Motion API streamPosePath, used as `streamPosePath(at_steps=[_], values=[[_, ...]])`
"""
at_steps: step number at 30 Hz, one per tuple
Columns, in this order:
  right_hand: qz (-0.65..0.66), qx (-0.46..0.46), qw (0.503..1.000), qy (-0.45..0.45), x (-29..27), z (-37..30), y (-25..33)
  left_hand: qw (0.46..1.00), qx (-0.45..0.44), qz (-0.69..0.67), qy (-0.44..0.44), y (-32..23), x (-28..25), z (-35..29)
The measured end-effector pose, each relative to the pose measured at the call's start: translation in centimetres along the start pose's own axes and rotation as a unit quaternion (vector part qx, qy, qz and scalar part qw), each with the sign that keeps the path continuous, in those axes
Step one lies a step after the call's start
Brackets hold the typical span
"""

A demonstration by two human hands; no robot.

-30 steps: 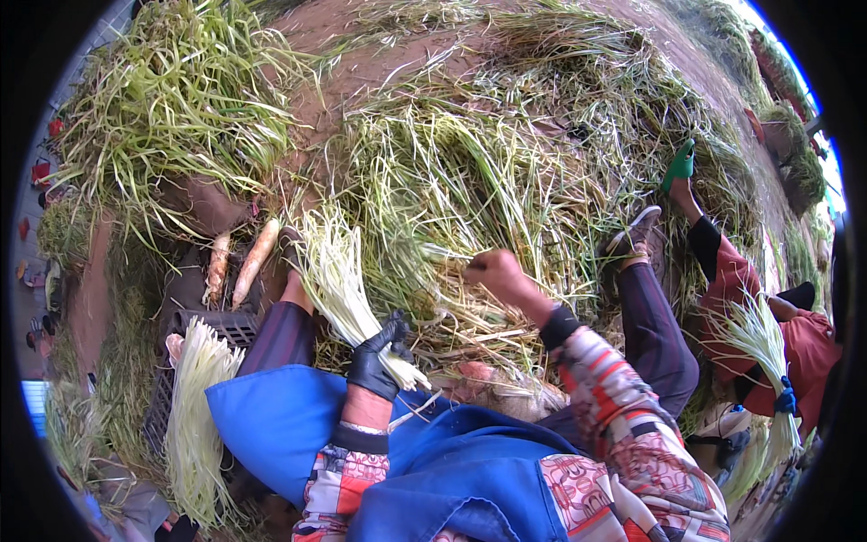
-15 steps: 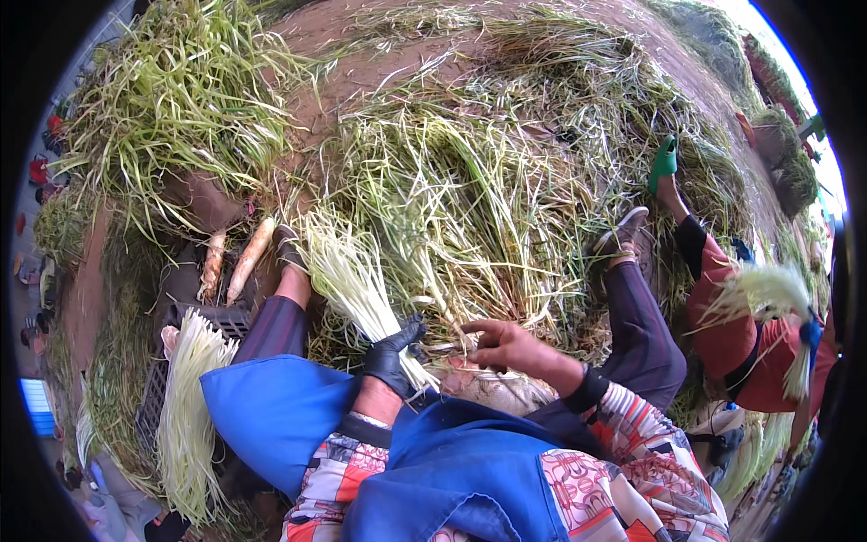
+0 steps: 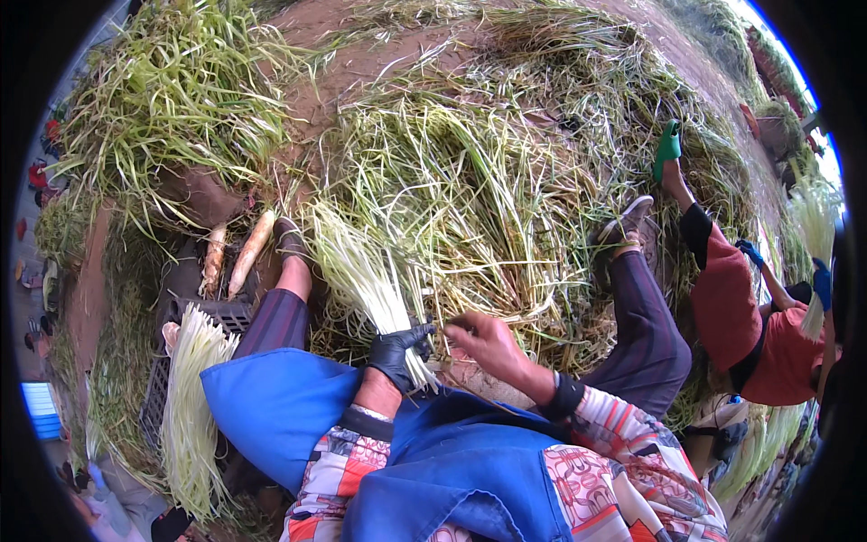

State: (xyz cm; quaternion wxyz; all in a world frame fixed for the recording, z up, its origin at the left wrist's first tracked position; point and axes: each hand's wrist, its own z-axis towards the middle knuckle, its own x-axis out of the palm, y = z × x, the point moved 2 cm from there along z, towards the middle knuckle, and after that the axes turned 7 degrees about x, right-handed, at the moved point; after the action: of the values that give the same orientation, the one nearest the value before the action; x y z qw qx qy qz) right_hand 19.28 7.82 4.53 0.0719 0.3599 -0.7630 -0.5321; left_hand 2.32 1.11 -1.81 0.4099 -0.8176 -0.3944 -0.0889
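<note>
My left hand [image 3: 396,355], in a black glove, is wrapped round a bunch of pale chives [image 3: 361,275]. Their white ends poke out below the fist, and the leaves fan away toward the far left. Just right of the bunch is my bare right hand [image 3: 495,350], its fingers bent and drawn together; whatever they may pinch is too small to make out. Loose green and straw-coloured leaves [image 3: 492,217] lie heaped beyond both hands. A blue apron [image 3: 433,452] covers my lap.
Another bundle of pale chives [image 3: 194,411] lies over a dark plastic crate [image 3: 153,397] at my left. Two pale, root-like pieces [image 3: 250,253] lie near my left shoe. A leafy heap [image 3: 181,99] rises at the far left. At right, a co-worker in red [image 3: 768,352] holds chives [image 3: 815,226].
My right hand has drawn slightly left and its extended finger has bent in. My left hand keeps its bunch, shifted slightly right. The co-worker's chives have swung upward.
</note>
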Motion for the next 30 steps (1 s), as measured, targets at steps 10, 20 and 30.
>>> streamPosePath(at_steps=[10,20,30], values=[[0.246,0.117,0.962,-0.031,4.7,5.0,-2.7,0.997,0.013,-0.056,-0.042,0.7,-0.1,0.0],[-0.059,-0.187,0.973,-0.122,1.6,1.1,0.4,0.982,-0.017,-0.173,-0.072,-0.4,-0.7,0.6],[-0.593,-0.010,0.731,-0.336,-24.6,8.6,-7.0,0.978,0.081,-0.189,-0.030,-5.9,-0.5,-0.2]])
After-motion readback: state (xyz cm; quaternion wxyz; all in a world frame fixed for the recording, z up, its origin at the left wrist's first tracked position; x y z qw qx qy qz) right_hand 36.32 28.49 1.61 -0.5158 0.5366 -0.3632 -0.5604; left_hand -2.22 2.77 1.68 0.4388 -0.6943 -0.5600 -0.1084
